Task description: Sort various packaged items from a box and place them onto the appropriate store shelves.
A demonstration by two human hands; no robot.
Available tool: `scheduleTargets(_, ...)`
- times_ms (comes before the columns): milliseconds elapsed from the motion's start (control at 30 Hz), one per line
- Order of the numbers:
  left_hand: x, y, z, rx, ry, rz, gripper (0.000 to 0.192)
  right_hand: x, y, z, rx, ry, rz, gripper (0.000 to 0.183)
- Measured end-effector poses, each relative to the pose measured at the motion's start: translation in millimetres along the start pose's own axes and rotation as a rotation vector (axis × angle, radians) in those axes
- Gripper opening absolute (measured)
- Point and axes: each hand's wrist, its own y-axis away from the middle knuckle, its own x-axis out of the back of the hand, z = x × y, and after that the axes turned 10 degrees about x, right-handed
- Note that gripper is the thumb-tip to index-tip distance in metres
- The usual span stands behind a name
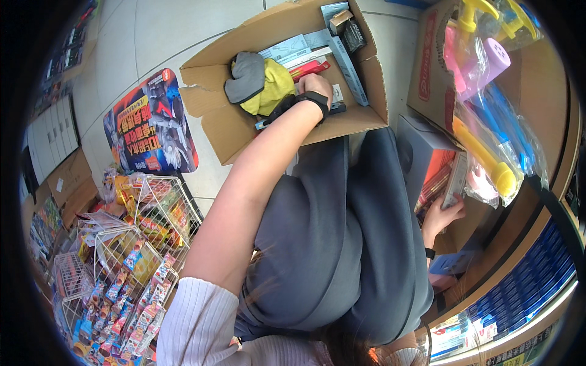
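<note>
My left hand (316,86) reaches down into an open cardboard box (210,73) on the floor. Its fingers are curled and mostly hidden, so what they hold cannot be told. Beside them lies a red packet (307,68). A grey and yellow cloth item (274,84) fills the box's left part, while light blue flat boxes (348,68) stand along its right wall. At the right, my right hand (443,215) grips a slim pale box (458,176) over a grey carton (414,146) with reddish sticks inside.
A carton of toys in clear bags (501,178) stands close at the right, by a wooden shelf (485,283) of blue packs. Wire racks of packaged snacks (178,201) crowd the lower left. A printed board (151,123) lies near the box's left side.
</note>
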Motion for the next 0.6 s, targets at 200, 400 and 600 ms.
scheduleTargets(200, 3, 6, -21, -0.171, 0.233, -0.002, 0.04, -2, 1, 4, 0.033, 0.034, 0.025, 0.039)
scheduleTargets(400, 1, -20, -38, -0.273, 0.206, -0.257, 0.041, -3, 1, -3, 0.052, 0.045, 0.024, 0.039)
scheduleTargets(600, 6, -9, -28, -0.45, 0.009, -0.301, 0.042, -2, 2, 0, 0.022, 0.053, 0.022, 0.039)
